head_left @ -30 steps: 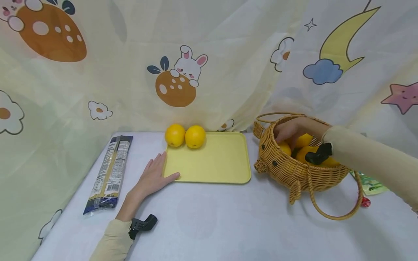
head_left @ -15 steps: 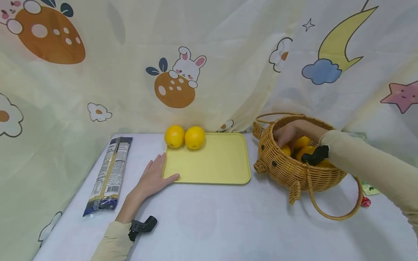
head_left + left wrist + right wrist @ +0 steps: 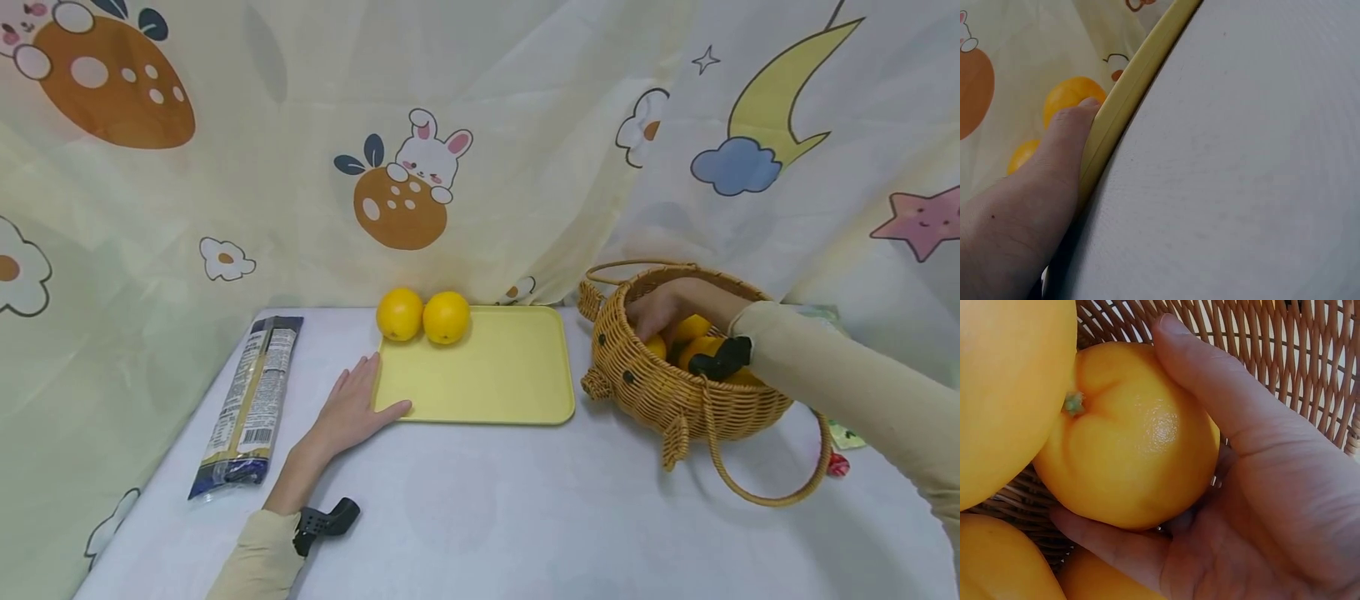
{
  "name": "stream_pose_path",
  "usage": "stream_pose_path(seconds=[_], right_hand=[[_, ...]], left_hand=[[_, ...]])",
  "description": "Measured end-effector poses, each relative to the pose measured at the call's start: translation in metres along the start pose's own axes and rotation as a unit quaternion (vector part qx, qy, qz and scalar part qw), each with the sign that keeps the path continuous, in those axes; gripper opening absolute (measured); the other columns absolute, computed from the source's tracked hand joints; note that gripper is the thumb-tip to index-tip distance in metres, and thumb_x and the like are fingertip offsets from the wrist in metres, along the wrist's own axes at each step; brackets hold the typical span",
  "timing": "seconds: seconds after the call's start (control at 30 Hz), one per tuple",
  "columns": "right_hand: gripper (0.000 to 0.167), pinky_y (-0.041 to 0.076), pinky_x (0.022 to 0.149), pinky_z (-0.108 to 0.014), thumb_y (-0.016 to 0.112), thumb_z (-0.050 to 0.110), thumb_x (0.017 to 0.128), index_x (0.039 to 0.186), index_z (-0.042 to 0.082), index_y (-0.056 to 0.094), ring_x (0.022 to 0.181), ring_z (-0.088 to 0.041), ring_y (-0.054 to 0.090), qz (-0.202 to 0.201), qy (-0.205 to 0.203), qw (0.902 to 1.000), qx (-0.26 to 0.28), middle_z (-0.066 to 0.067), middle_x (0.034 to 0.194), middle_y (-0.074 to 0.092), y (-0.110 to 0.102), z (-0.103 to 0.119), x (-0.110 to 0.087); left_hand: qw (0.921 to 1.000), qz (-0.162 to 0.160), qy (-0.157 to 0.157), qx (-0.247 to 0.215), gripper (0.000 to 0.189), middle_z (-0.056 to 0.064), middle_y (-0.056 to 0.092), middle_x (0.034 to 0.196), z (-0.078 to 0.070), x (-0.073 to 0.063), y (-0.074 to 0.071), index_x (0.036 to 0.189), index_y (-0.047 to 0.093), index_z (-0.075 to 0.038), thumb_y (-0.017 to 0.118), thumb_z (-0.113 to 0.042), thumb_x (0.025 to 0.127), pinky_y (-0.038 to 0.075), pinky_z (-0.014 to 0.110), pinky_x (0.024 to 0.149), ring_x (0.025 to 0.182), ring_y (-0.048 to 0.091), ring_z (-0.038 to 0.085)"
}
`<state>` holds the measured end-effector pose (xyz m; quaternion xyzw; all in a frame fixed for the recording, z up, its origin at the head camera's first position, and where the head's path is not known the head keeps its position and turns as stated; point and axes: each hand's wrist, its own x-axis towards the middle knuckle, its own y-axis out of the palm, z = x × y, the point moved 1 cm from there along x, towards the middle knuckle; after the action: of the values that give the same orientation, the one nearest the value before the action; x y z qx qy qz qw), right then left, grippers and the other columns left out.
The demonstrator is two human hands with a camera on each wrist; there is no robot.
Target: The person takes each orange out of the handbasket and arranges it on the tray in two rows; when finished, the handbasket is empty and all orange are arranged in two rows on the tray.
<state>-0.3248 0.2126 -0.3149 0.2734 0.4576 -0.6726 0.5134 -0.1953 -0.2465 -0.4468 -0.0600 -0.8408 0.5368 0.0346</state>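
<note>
My right hand [image 3: 671, 304] is down inside a pig-shaped wicker basket [image 3: 667, 400] at the right. In the right wrist view, its thumb and fingers curve round an orange [image 3: 1135, 431] with a green stem end, lying against the woven wall. Other oranges [image 3: 1004, 381] crowd beside and below it. On the left, my left hand [image 3: 352, 408] lies with straight fingers along the left edge of a yellow tray [image 3: 510, 375], thumb over its front rim. Two oranges [image 3: 400, 314] sit side by side at the tray's back left corner.
A long plastic packet [image 3: 249, 400] with blue ends lies left of my left hand. The basket's looped handle [image 3: 780, 500] hangs onto the white table [image 3: 487, 517], near a small red wrapped item [image 3: 838, 465]. A printed curtain [image 3: 525, 167] rises behind the table.
My right hand has settled slightly deeper into the basket, its sleeve shifting a little left. My left hand, the tray and its two oranges stay put; the head view shifts slightly.
</note>
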Motion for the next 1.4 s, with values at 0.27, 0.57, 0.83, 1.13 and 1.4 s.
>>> stream_pose_path(seconds=[0.27,0.57,0.83,1.13,1.4], right_hand=[[0.081,0.052,0.086,-0.031,0.069,0.036,0.089,0.148,-0.001,0.028,0.114,-0.025,0.046,-0.058,-0.017,0.9941,-0.090,-0.023,0.146,0.034,-0.004,0.005,-0.002],[0.081,0.055,0.092,-0.037,0.070,0.038,0.086,0.147,0.000,0.033,0.118,-0.023,0.051,-0.075,-0.031,0.9936,-0.079,-0.018,0.144,0.044,-0.019,0.001,-0.021],[0.079,0.055,0.095,-0.042,0.060,0.038,0.093,0.151,0.005,0.018,0.114,-0.024,0.054,-0.029,-0.046,0.9985,0.004,-0.017,0.142,0.040,-0.032,-0.018,-0.059],[0.057,0.054,0.097,-0.041,0.042,0.019,0.103,0.155,0.024,0.018,0.120,-0.025,0.056,-0.141,-0.200,0.9666,0.076,-0.003,0.145,0.039,-0.026,-0.026,-0.091],[0.053,0.058,0.089,-0.039,0.043,0.013,0.101,0.151,0.024,0.028,0.108,-0.023,0.060,-0.256,-0.291,0.9153,0.108,-0.002,0.134,0.047,-0.012,-0.002,-0.087]], left_hand=[[1.0000,-0.008,-0.001,0.002,0.109,0.020,0.016,0.162,0.001,-0.001,-0.001,0.155,0.011,-0.001,0.055,-0.069,0.084,0.006,0.055,0.123,0.151,0.013,0.038],[1.0000,-0.005,0.003,0.004,0.111,0.020,0.016,0.162,0.002,-0.003,0.001,0.155,0.010,0.000,0.054,-0.072,0.083,0.007,0.056,0.123,0.151,0.013,0.038],[1.0000,-0.004,0.004,0.002,0.110,0.020,0.015,0.162,0.001,0.001,0.001,0.155,0.009,-0.001,0.054,-0.071,0.083,0.006,0.055,0.123,0.151,0.012,0.038],[0.9999,-0.003,0.007,0.008,0.109,0.020,0.015,0.162,0.002,0.001,-0.002,0.155,0.010,0.000,0.053,-0.071,0.084,0.006,0.056,0.123,0.151,0.012,0.038],[1.0000,0.001,0.006,0.003,0.109,0.021,0.014,0.162,0.001,0.000,0.001,0.155,0.009,0.000,0.053,-0.070,0.084,0.004,0.056,0.123,0.151,0.010,0.038]])
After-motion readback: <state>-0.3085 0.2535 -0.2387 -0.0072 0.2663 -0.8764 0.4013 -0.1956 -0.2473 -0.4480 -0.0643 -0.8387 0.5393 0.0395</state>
